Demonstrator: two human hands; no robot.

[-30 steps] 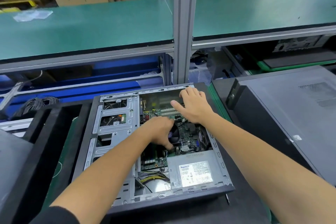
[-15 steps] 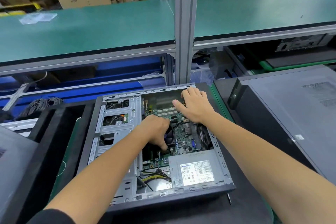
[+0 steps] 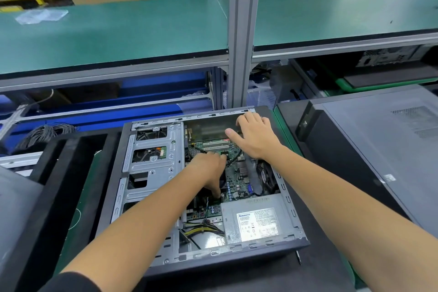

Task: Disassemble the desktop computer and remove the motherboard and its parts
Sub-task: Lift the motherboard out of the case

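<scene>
Motherboard (image 3: 233,173), green, sits in the open desktop case (image 3: 166,258) at centre frame, partly hidden under both hands. It looks seated, not yet lifted out. Case lies on its side on a black mat, side panel off.

Left hand (image 3: 208,170) is down over the middle of the board, fingers curled and reaching toward the black CPU cooler area. What it grips is hidden under the palm, so I cannot tell whether it holds anything. A thin black cable (image 3: 233,160) loops just beside its knuckles.

Right hand (image 3: 254,136) rests at the upper end of the case by the expansion slots, fingers fairly straight and spread, pressing or bracing rather than gripping.

Power supply (image 3: 257,220), grey with a white label, fills the lower right of the case. Yellow and black wires (image 3: 203,229) run just left of it toward the board. Drive cage (image 3: 154,159) takes the left half. Rear fan (image 3: 266,176) sits at the right wall.

Risks, judged from this:
- The power wires look plugged in. Pulling the board up now could strain the connector or crack the board.
- The black cable could snag the left hand's fingers and get yanked.
- Sheet-metal edges on the cage and case rim lie close to both wrists, so there is a cut risk.
- Any screw not yet removed would make the board flex if it is lifted.
- The right hand's weight on the slots could bend them.

Second closed case (image 3: 369,149) stands at right, well apart. Green shelf (image 3: 118,35) runs across upper frame.
</scene>
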